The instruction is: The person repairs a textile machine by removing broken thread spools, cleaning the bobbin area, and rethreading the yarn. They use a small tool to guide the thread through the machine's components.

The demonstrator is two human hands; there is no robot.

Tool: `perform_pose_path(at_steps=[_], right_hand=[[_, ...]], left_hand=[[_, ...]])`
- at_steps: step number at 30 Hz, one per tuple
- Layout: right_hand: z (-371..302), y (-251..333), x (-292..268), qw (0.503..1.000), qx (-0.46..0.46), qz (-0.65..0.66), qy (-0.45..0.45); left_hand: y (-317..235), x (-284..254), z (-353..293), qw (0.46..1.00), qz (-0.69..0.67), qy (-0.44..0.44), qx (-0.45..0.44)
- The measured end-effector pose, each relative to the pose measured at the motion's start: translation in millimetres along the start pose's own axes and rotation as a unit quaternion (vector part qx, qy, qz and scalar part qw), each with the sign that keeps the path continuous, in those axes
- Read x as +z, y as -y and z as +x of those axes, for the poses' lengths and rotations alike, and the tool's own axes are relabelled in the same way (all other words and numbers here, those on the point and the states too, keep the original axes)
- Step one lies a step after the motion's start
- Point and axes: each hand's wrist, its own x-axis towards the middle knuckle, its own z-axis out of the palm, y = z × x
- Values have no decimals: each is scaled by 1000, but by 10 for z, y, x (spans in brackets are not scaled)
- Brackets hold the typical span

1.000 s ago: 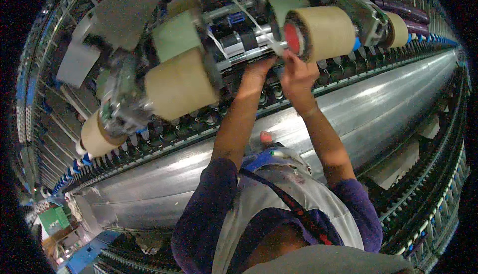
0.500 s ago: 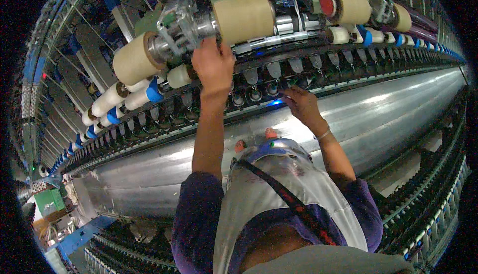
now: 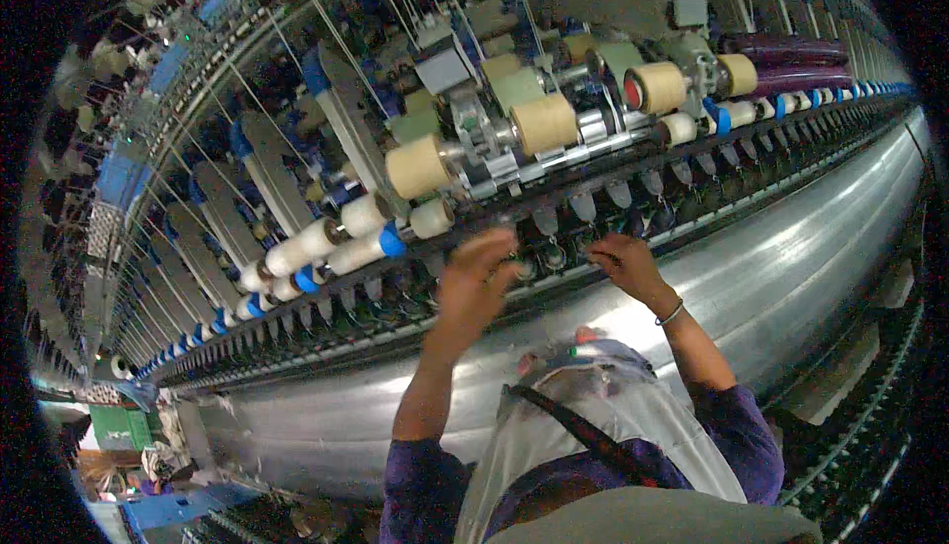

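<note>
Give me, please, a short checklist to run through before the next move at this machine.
1. Left hand clear of the tan rollers: ok, it is below them.
2. Left hand empty: cannot tell, it is blurred.
3. Right hand free of the spindle row: cannot tell; its fingertips are close, but contact is unclear.
4. Bracelet off: not ok, it is on the right wrist.
5. Strap away from the rollers: ok, it lies across the apron.
6. Rollers at rest: cannot tell from a still picture.
</note>
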Motion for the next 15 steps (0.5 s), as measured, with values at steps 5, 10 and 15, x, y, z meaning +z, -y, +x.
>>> perform_pose_path(at_steps=[5,10,15], right_hand=[[292,400,-12,998,-51,27,-39],[180,697,152,990,-134,45,-11],[-233,476,69,998,-57,15,11]], left_hand=[[-500,-1111,1424,960,-63,-257,97],[-505,-1090,2645,989,31,-132,55],[-377,-881,2400,976,73,-182,98]])
